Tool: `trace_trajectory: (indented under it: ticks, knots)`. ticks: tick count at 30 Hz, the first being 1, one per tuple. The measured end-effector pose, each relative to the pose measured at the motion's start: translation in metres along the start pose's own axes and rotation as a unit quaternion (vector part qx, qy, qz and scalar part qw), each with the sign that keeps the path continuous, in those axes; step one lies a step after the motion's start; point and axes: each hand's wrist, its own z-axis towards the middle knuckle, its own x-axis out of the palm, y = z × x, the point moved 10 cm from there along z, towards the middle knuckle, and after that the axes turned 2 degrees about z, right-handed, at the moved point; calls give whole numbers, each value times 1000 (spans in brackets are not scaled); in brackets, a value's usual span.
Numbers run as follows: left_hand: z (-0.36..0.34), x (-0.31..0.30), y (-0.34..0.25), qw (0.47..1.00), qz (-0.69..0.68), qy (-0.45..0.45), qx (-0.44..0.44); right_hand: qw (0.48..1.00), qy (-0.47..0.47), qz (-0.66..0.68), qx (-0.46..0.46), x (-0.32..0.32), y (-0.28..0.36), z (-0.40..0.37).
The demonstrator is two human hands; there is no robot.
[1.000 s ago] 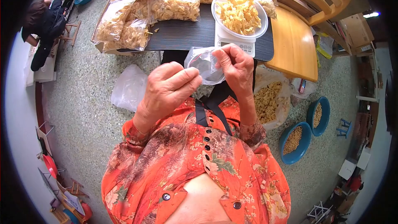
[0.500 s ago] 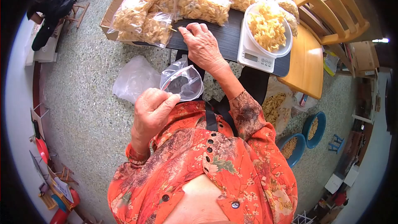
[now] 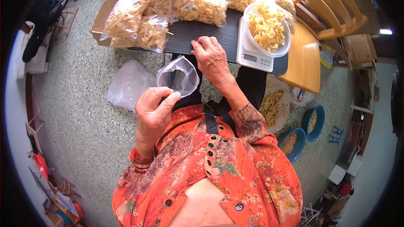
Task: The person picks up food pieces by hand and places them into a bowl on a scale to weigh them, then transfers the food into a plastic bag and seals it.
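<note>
My left hand (image 3: 155,111) pinches the rim of a clear plastic bag (image 3: 185,82) between thumb and fingers. The bag's mouth gapes in a round opening above my lap. At the front edge of the dark table (image 3: 191,33), my right hand (image 3: 213,61) has its fingers curled in; whatever they may hold is hidden. To its right, a white digital scale (image 3: 254,60) carries a clear plastic bowl (image 3: 284,50) heaped with pale yellow dried strips (image 3: 266,27). Filled bags of similar strips (image 3: 200,9) are piled behind, and a small strip pokes out beside the nearest bag (image 3: 152,31).
A cardboard box side (image 3: 103,19) borders the pile. A translucent plastic bag (image 3: 130,84) lies left of my knees. Right stand a wooden chair (image 3: 332,8), an open sack of yellowish pieces (image 3: 272,107) and blue basins (image 3: 299,147). A person in dark clothes (image 3: 46,10) is at far left.
My right hand has drawn back to the right and toward me, away from the nearest filled bag. The held bag's mouth has turned rounder. The whole view has shifted slightly.
</note>
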Motion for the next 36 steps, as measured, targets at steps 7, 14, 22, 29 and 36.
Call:
trace_trajectory:
  ticks: [7, 14, 22, 29, 36]
  knots:
    - [28, 3, -17, 999, 28, -39, 2, 998, -62, -14, 9, -10, -18, -19]
    - [56, -12, -27, 991, 86, -99, 34, 991, -102, 39, 83, -40, -23, -31]
    - [101, 10, -34, 991, 64, -60, 104, 939, -321, 90, 80, -209, 12, -40]
    - [131, 26, -55, 989, 24, -23, 143, 921, -380, 90, -5, -241, 32, -23]
    - [148, 29, -51, 992, -22, -6, 127, 949, -300, 84, 56, -216, 0, 2]
